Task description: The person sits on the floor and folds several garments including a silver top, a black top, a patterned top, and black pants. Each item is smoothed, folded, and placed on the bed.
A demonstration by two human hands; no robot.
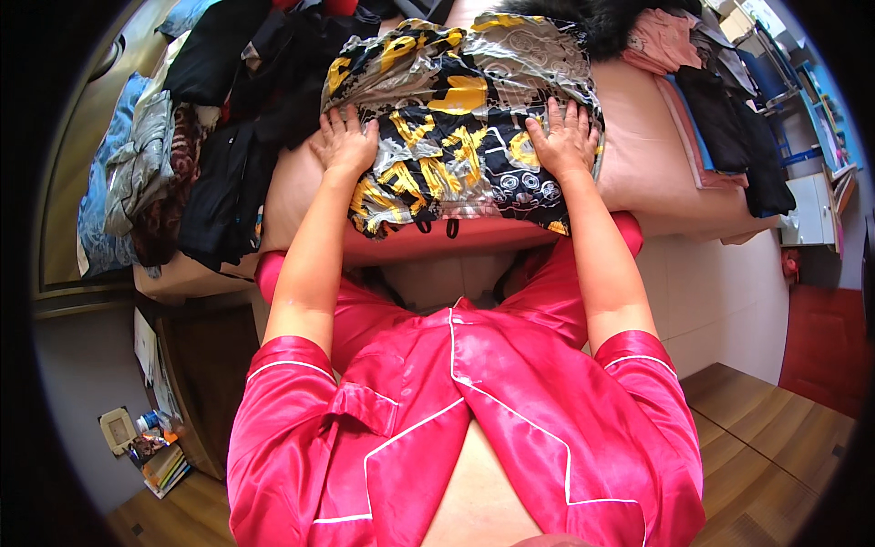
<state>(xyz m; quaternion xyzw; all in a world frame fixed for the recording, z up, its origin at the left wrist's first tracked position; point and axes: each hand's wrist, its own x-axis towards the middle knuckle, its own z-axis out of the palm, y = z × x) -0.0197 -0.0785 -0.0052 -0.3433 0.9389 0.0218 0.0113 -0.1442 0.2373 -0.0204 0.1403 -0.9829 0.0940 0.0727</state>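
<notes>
A patterned garment (451,137) in grey, black and yellow lies spread on the bed right before me, somewhat wrinkled. Its gathered edge, with two dark cord loops, hangs near the bed's front side. My left hand (346,142) rests palm down on its left border, fingers spread and pointing away from me. On the opposite border, my right hand (564,139) also presses flat with fingers apart. Neither hand grips the cloth.
Dark clothes (225,184) and blue-grey garments (137,171) are heaped on the bed's left. Black fur (581,24) lies at the back. Folded clothes (718,123) sit at the right edge of the peach bed sheet (636,150). Wooden furniture (759,437) stands behind me.
</notes>
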